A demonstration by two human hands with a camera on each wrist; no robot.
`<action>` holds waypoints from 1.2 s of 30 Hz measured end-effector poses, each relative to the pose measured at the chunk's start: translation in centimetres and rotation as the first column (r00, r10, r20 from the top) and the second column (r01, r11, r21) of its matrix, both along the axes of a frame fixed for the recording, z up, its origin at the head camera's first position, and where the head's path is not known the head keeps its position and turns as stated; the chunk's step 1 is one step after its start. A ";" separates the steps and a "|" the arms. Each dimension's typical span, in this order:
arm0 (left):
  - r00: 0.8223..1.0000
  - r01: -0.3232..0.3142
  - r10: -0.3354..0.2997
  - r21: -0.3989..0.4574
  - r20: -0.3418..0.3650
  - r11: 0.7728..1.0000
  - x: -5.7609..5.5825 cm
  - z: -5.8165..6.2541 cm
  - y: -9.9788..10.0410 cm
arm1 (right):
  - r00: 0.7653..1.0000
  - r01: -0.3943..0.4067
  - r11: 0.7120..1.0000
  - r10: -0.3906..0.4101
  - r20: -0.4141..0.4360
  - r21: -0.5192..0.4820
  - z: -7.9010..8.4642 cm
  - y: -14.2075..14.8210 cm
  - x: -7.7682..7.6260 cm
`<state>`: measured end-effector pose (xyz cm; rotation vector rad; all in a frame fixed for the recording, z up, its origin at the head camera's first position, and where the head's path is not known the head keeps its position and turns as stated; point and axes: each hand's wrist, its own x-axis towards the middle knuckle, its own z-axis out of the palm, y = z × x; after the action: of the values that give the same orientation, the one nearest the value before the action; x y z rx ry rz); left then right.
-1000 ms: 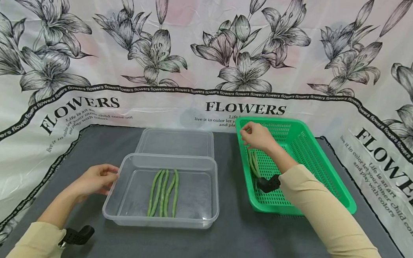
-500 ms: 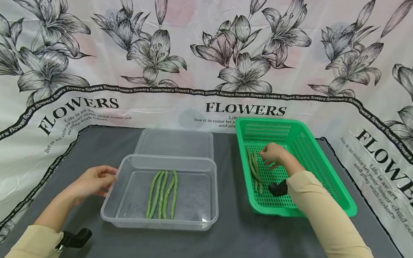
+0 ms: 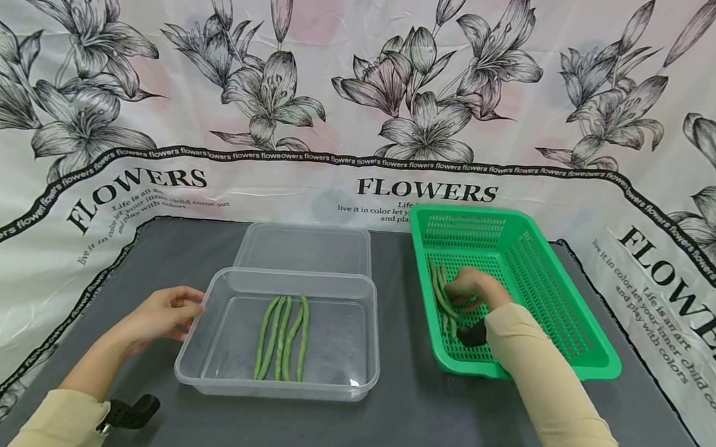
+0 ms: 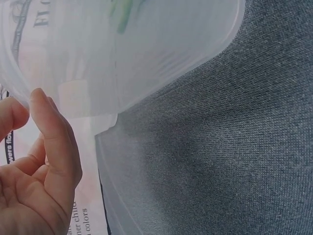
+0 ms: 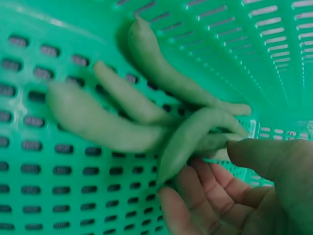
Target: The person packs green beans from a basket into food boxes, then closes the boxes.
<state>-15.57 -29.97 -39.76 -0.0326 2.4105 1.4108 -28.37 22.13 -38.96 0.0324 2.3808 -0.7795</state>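
In the head view, a clear plastic box (image 3: 219,382) holds several green beans (image 3: 281,338) lying side by side. My left hand (image 3: 164,315) pinches the box's left rim, thumb and forefinger at the edge in the left wrist view. My right hand (image 3: 477,289) is down inside the green basket (image 3: 564,311), at a small pile of green beans (image 3: 440,290) along its left side. In the right wrist view, fingers curl under a curved green bean (image 5: 190,137) and the thumb lies against the beans; the exact contact is partly hidden.
A clear flat lid (image 3: 304,247) lies behind the box on the dark grey cloth (image 3: 395,417). Flower-printed fabric (image 3: 279,96) hangs behind and at both sides. Raised walls surround the beans in the basket.
My right hand has come down from the basket's back left, first bare of beans, to the bean pile. My left hand stays at the box rim.
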 end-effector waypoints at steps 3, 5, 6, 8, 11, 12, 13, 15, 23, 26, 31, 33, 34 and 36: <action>1.000 -0.001 0.001 -0.002 -0.002 1.000 0.1 0.0 0.1 | 1.000 0.025 1.000 -0.025 0.011 -0.005 -0.2 -0.3 0.0; 1.000 0.001 -0.001 0.001 -0.002 1.000 0.2 0.0 0.1 | 0.999 0.035 0.999 -0.035 0.017 -0.009 -0.2 -0.5 0.0; 1.000 -0.001 0.001 0.003 0.002 1.000 0.2 0.0 0.1 | 0.999 0.039 0.999 -0.039 0.020 -0.009 -0.2 -0.5 0.0; 1.000 0.000 0.000 0.004 0.005 1.000 0.2 0.0 0.1 | 0.999 0.044 0.999 -0.043 0.024 -0.019 -0.4 -0.6 0.1; 1.000 0.000 0.000 0.005 0.007 1.000 0.2 0.0 0.2 | 0.998 0.057 0.997 -0.056 0.024 -0.042 -0.6 -0.7 0.0; 1.000 0.003 -0.003 0.004 0.002 1.000 0.2 -0.1 0.2 | 0.998 0.064 0.997 -0.063 0.023 -0.049 -0.6 -0.8 0.0; 1.000 0.002 -0.002 0.002 0.000 1.000 0.2 -0.1 0.2 | 0.997 0.071 0.996 -0.070 0.023 -0.056 -0.7 -0.8 0.0; 1.000 -0.002 0.002 -0.001 0.000 1.000 0.1 -0.1 0.1 | 0.996 0.082 0.995 -0.081 0.021 -0.059 -0.9 -1.0 -0.1; 1.000 -0.004 0.004 -0.005 -0.003 1.000 -0.1 -0.1 -0.1 | 0.991 0.128 0.990 -0.126 0.033 -0.056 -0.7 -1.6 -0.4; 1.000 -0.007 0.007 -0.012 0.001 1.000 -0.1 0.0 -0.1 | 0.987 0.157 0.986 -0.155 0.045 -0.048 -0.7 -1.8 -0.7; 1.000 0.007 -0.007 0.000 0.000 1.000 -0.1 0.0 0.0 | 0.982 0.179 0.982 -0.176 0.062 -0.052 -0.6 -1.9 -0.7; 1.000 0.009 -0.009 -0.001 -0.001 1.000 -0.1 0.0 0.0 | 0.981 0.189 0.981 -0.186 0.062 -0.053 -0.6 -2.0 -0.7; 1.000 0.005 -0.005 -0.002 0.001 1.000 -0.2 0.0 0.0 | 0.980 0.194 0.979 -0.190 0.063 -0.057 -0.6 -2.0 -0.7; 1.000 0.000 0.000 -0.005 0.003 1.000 -0.2 -0.1 -0.1 | 0.978 0.204 0.977 -0.200 0.063 -0.064 -0.7 -2.0 -0.7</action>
<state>-15.81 -30.06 -39.83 -0.0354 2.4118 1.4032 -29.11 20.14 -39.63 0.2676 2.3195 -0.9438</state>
